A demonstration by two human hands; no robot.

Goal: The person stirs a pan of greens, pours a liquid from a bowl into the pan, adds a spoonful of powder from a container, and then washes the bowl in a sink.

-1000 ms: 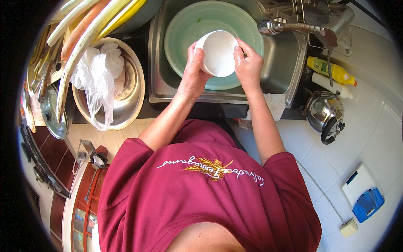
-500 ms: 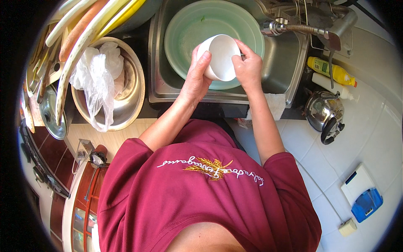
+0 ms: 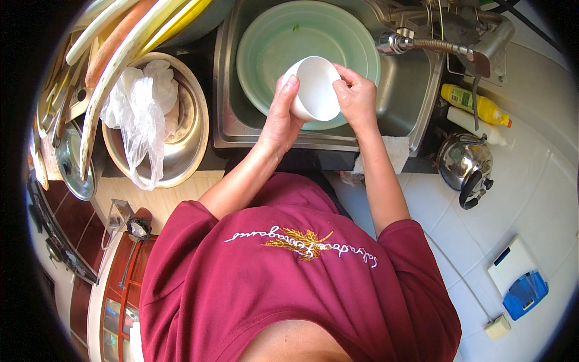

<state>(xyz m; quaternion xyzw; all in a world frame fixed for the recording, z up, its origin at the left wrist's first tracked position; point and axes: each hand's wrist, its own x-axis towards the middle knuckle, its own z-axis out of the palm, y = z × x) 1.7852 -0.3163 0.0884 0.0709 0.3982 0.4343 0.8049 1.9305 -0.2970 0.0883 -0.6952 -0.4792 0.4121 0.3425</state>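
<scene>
A plain white cup is tilted so that its mouth faces up toward me, and its inside looks bare. My left hand wraps round the cup's left side, thumb along the outer wall near the rim. At the opposite side my right hand is closed, thumb and fingers pinching at the cup's edge; whether a handle lies under them is hidden. Both hands are above the near edge of a pale green basin, which sits in the steel sink. A small green scrap lies in the basin.
On the left, a metal bowl holds a crumpled clear plastic bag. Long utensil handles lean above it. A flexible faucet crosses the sink's right side. Yellow bottle and steel kettle stand at right.
The cup has tipped slightly and shifted a little toward me, with both hands still on it. The right fingers have moved slightly at its edge.
</scene>
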